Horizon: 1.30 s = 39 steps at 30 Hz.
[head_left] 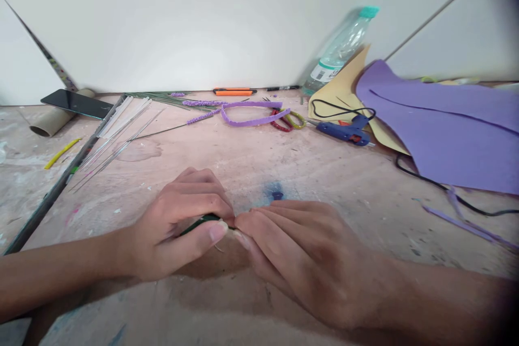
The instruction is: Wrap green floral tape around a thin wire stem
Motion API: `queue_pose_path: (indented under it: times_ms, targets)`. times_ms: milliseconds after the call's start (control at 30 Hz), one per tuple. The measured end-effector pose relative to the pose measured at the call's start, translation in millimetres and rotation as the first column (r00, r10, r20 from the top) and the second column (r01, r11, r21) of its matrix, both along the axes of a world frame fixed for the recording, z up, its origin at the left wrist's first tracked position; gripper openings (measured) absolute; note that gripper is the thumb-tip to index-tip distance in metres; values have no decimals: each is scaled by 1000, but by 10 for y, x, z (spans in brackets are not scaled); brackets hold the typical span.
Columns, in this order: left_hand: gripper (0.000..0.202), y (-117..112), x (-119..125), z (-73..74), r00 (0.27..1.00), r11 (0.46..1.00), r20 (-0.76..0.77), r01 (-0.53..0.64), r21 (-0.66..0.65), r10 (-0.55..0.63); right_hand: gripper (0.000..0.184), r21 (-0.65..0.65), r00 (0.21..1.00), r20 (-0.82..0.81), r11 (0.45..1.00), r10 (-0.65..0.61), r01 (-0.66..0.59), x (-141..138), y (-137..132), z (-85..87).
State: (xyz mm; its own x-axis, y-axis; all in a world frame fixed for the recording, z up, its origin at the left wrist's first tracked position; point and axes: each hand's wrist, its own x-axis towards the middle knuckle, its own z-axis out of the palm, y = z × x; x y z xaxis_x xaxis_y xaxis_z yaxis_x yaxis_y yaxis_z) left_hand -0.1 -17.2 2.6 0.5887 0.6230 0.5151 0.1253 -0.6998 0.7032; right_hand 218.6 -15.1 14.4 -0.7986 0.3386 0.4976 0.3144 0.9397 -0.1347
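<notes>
My left hand (184,221) and my right hand (302,248) meet fingertip to fingertip, low over the front of the table. A thin dark green strip (199,222) shows between the thumb and index finger of my left hand. Its narrow end runs to the pinched fingertips of my right hand, which hide the rest. Whether it is tape, paper or foam, I cannot tell. A fine pale thread-like end (219,247) pokes out below my left thumb.
Behind my hands lie a purple foam strip loop (251,120), scissors (298,119) and a blue glue gun (344,132). Purple foam sheets (454,130) and a leaning bottle (336,57) are at right. Thin wires (117,148), a phone (79,104) and a cardboard tube (52,121) are at left.
</notes>
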Motion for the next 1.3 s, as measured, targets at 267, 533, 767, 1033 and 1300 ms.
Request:
queue_pose_path:
  times_ms: [267,533,767,1033,1300]
  targets:
    - [22,-11,-12,-9,997,1000,78,12,-27,-10,27,72,998,-52,997,-17,20,-2,25,19]
    - [17,-49,-73,74,979,997,193,-62,-55,72,25,122,999,-38,992,-35,40,5,62,60]
    - [9,-14,-56,143,983,992,144,-120,48,111,25,205,997,-11,976,-78,79,28,89,157]
    - [11,12,-17,147,976,970,141,-187,153,166,21,162,995,-38,982,-93,98,57,134,127]
    - [17,18,-21,125,976,950,113,-207,235,184,23,53,992,-25,991,-120,121,39,100,171]
